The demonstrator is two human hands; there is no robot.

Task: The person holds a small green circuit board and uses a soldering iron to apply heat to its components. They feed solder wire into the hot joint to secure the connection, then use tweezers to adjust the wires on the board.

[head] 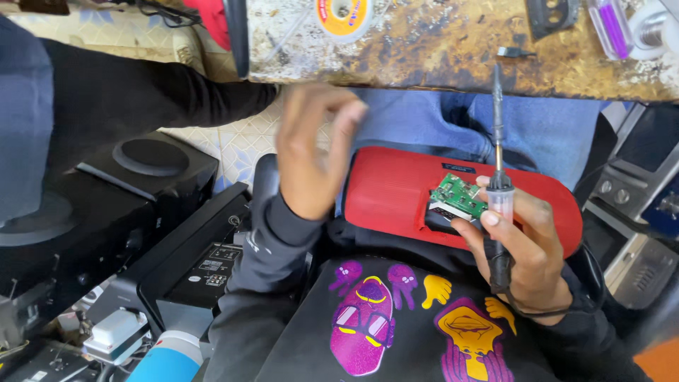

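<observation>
My right hand (527, 247) grips a soldering iron (498, 159) upright, its tip pointing up toward the bench edge. The same hand's fingertips touch a small green circuit board (458, 195) that sits at an opening in a red portable speaker (396, 191) lying on my lap. My left hand (311, 152) is raised and blurred above the speaker's left end, fingers loosely curled; nothing shows in it.
A stained wooden bench (453, 49) spans the top, carrying a solder spool (343, 14) and a purple-and-clear tool (612, 28). Black speaker boxes (141, 170) and electronics stack at the left. A silver appliance (636, 212) stands at the right. Another person's dark sleeve (141, 92) crosses the upper left.
</observation>
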